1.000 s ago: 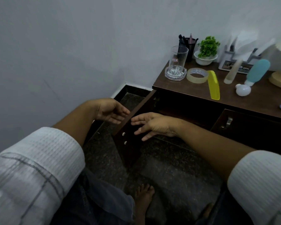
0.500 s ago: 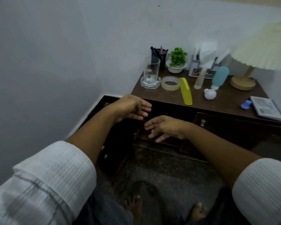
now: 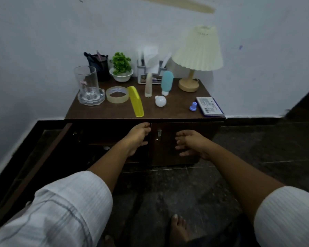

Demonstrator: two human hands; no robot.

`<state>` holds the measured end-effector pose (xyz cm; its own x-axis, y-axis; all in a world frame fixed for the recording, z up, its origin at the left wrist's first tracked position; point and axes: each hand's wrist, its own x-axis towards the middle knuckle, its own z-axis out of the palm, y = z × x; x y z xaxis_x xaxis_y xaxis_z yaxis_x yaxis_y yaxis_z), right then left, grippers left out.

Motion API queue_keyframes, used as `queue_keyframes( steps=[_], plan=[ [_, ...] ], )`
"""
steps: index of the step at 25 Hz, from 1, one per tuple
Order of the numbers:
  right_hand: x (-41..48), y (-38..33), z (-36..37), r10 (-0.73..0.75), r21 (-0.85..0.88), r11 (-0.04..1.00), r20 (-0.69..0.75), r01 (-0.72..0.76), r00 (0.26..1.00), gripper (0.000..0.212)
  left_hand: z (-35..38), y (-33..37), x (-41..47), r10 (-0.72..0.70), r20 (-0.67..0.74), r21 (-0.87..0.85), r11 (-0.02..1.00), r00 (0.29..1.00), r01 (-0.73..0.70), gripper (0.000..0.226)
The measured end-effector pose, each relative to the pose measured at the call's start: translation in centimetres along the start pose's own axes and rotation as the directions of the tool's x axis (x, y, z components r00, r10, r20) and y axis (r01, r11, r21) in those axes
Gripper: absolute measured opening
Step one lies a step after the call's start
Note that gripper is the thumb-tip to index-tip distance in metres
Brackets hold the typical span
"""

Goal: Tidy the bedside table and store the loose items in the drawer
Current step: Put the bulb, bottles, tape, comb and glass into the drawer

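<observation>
Hands, seen from the head camera, hang just below the bedside table's point(image 3: 177, 111) front edge. The left hand point(image 3: 137, 138) is at the open compartment point(image 3: 100, 138) and the right hand point(image 3: 189, 143) before the shut door point(image 3: 168, 150). The 2 are slack-fingered and hold nothing. Tape roll point(image 3: 117, 95), comb point(image 3: 136, 101) and bulb point(image 3: 160, 101) lie unstored on top. The left door point(image 3: 48, 148) stands swung out, probably to receive them.

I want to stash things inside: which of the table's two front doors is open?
The left door, swung out toward the wall; the right door, with the metal handle, is shut.
</observation>
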<state>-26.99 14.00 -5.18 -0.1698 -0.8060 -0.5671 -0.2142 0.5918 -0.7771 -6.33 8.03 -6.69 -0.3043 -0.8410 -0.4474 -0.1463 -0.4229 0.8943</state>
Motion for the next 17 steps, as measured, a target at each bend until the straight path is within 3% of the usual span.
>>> queue_keyframes(
  steps=[3, 7, 11, 17],
  plan=[
    [0.0, 0.1, -0.4, -0.023, 0.026, 0.999, 0.064, 0.021, 0.998, 0.055, 0.7, -0.4, 1.0, 0.023, -0.048, -0.081, 0.996, 0.999, -0.027, 0.028],
    [0.2, 0.0, -0.2, -0.064, 0.039, 0.997, 0.104, 0.06, 0.993, 0.055, -0.3, -0.9, 1.5, 0.054, -0.044, -0.024, 0.998, 0.998, -0.055, 0.029],
    [-0.2, 0.4, -0.6, 0.004, 0.0, 1.0, 0.151, -0.004, 0.989, 0.035, -0.6, -1.9, 0.7, 0.018, 0.054, 0.013, 1.0, 0.998, -0.019, 0.029],
    [-2.1, 2.1, -3.0, 0.124, -0.002, 0.992, 0.272, -0.129, 0.954, 0.032, 0.4, -1.0, -0.8, -0.162, 0.319, 0.235, 0.968, 0.934, 0.088, 0.032]
  ],
)
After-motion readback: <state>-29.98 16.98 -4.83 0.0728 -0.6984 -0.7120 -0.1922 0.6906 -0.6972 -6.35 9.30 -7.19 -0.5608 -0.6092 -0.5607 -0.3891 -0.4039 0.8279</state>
